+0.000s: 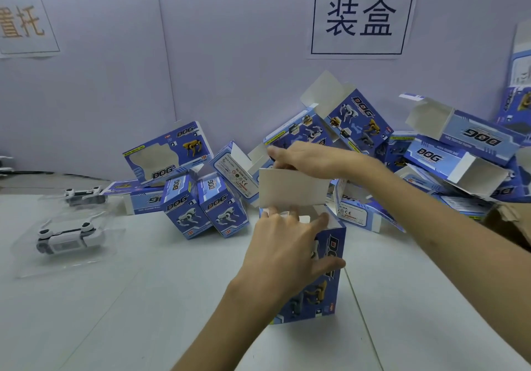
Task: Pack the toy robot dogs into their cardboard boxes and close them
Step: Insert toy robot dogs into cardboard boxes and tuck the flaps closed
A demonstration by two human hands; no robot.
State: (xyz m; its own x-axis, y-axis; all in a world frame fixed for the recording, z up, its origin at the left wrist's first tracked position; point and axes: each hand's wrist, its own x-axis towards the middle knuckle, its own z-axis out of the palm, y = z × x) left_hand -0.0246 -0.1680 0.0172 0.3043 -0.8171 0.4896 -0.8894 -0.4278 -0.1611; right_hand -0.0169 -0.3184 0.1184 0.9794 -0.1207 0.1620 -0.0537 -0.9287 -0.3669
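Observation:
A blue cardboard dog box [321,293] stands upright on the white table in the middle. My left hand [284,247] grips its upper part, fingers over the open top. Its white lid flap [293,186] stands up, and my right hand [304,156] pinches the flap's top edge. What lies inside the box is hidden. Two white toy robot dogs in clear plastic trays lie at the left, one near [67,235] and one farther back [84,194].
A heap of open, empty blue boxes [457,158] fills the back right. Two closed boxes [204,207] lean together behind the held box, with a windowed box [166,152] against the wall. A brown carton [511,224] sits at the right edge.

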